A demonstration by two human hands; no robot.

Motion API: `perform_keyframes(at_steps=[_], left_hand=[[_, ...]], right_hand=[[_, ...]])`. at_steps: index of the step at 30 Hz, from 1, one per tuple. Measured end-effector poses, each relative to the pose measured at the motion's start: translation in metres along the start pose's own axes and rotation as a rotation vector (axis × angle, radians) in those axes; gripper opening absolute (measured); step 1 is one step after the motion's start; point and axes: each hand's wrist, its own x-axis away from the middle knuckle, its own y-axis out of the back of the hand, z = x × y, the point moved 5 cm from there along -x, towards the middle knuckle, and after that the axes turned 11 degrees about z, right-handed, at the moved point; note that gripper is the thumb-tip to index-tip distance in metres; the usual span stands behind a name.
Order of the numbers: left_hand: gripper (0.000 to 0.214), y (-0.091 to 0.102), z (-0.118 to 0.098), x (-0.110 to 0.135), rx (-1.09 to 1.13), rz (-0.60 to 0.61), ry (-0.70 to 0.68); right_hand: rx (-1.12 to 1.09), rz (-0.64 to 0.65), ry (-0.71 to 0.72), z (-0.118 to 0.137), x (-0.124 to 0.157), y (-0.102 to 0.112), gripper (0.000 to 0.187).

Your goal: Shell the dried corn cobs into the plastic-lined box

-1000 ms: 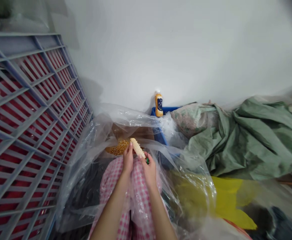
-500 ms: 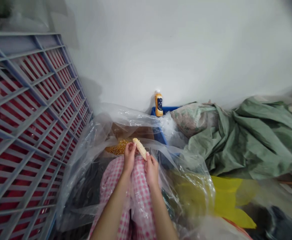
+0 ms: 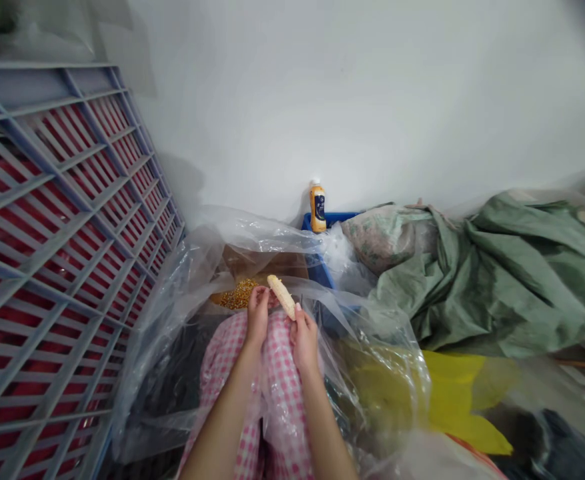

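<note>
A pale corn cob [image 3: 281, 295], mostly stripped of kernels, is held between both hands above my pink checked lap [image 3: 277, 373]. My left hand [image 3: 257, 319] is closed round its near-left side. My right hand [image 3: 305, 340] grips its lower right end, fingers wrapped. Just beyond the cob lies a heap of loose yellow kernels [image 3: 238, 293] in a brown box [image 3: 267, 263] lined with clear plastic sheet [image 3: 232, 233].
Grey and red stacked crates [image 3: 62, 233] rise on the left. A yellow bottle [image 3: 317, 207] stands on a blue crate [image 3: 329, 220] against the white wall. Green sacks [image 3: 497, 267] and a yellow bag [image 3: 452, 393] lie to the right under plastic.
The green-handled tool seen at my right hand earlier is no longer visible. My right hand slid up along the cob's lower end; the cob shifted slightly right.
</note>
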Motion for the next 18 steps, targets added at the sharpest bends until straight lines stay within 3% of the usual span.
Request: perform_keyframes(at_steps=[9,14,18], left_hand=[[0.032,-0.002,-0.002,0.0,-0.016,0.039,0.012],[0.037,0.001,-0.002,-0.001,-0.01,-0.009,0.014],[0.042,0.002,-0.005,-0.004,-0.034,-0.038,0.028]], right_hand=[[-0.218,0.018,-0.069,-0.001,-0.002,0.001,0.044],[-0.381,0.035,-0.049,0.005,-0.003,0.003,0.043],[-0.368,0.026,-0.05,0.02,0.009,0.007,0.046]])
